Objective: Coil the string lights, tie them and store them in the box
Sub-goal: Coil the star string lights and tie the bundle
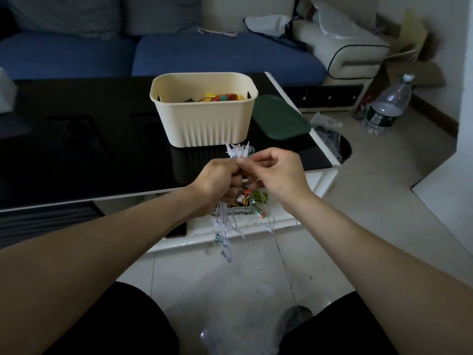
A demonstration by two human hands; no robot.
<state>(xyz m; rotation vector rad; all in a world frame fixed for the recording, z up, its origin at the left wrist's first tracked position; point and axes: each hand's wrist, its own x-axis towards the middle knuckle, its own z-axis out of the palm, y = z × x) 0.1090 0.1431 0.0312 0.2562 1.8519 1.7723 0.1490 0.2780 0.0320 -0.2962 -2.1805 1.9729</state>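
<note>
My left hand (222, 178) grips a bunch of clear string lights (236, 151) in a fist, just in front of the table's near edge. White star-shaped tips stick up above the fist, and loops with more lights hang below it. My right hand (275, 172) pinches the wire beside the left thumb. A thin strand (284, 265) trails from there down to the floor. The cream ribbed box (204, 121) stands on the black table beyond my hands, with coloured items and red wire inside.
A dark green lid (280, 117) lies right of the box on the black coffee table (84, 149). A lower white shelf (256, 224) holds a glass tray of small items. A water bottle (387, 106) and plastic bag (330, 131) are on the tiled floor. A blue sofa stands behind.
</note>
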